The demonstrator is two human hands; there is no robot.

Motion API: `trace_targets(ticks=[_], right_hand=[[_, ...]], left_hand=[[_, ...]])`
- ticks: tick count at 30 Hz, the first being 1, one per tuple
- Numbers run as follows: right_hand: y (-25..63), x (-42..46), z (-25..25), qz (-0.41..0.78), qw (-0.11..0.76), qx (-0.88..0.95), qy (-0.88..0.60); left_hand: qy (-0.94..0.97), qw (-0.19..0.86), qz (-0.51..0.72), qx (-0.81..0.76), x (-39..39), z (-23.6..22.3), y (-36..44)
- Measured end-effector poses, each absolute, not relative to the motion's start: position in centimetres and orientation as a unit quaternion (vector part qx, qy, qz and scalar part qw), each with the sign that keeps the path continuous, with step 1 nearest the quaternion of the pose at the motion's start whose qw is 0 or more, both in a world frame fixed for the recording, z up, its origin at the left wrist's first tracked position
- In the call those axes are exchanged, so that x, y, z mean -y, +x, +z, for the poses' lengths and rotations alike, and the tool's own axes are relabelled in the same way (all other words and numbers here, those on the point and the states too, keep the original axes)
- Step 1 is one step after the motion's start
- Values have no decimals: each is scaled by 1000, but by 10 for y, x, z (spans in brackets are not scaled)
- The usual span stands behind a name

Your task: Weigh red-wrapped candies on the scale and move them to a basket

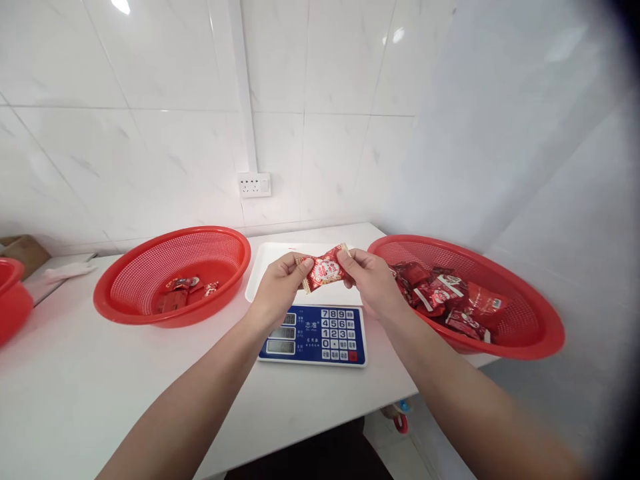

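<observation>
Both hands hold one small red snack packet [325, 268] above the scale's white weighing tray [265, 280]. My left hand [277, 285] pinches its left end, and my right hand [367, 277] pinches its right end. Below them is the electronic scale [314, 335] with a blue keypad panel. A red mesh basket [530, 333] on the right contains several red packets [445, 297]. Another red mesh basket [150, 267] on the left has a few red packets [183, 293] lying in its bottom.
Everything sits on a white table [75, 373] against a white tiled wall with a power socket [255, 185]. Part of a third red basket [10, 300] shows at the far left, with a brown object and a white cloth behind it.
</observation>
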State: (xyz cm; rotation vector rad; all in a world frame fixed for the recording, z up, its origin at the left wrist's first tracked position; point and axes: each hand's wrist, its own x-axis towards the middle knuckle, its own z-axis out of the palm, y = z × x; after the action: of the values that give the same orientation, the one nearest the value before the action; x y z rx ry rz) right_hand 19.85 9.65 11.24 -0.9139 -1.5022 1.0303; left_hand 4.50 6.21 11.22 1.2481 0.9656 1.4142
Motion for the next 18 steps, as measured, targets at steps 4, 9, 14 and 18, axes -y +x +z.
trace_targets(ticks=[4, 9, 14, 18], right_hand=[[195, -98, 115, 436, 553, 608, -366], [196, -101, 111, 404, 566, 601, -393], [195, -102, 99, 447, 553, 601, -364], [189, -104, 96, 509, 534, 583, -340]], left_hand=[[532, 442, 602, -398, -63, 113, 46], [540, 503, 519, -432, -63, 110, 48], [551, 463, 536, -441, -63, 103, 40], [550, 462, 525, -457, -64, 101, 35]])
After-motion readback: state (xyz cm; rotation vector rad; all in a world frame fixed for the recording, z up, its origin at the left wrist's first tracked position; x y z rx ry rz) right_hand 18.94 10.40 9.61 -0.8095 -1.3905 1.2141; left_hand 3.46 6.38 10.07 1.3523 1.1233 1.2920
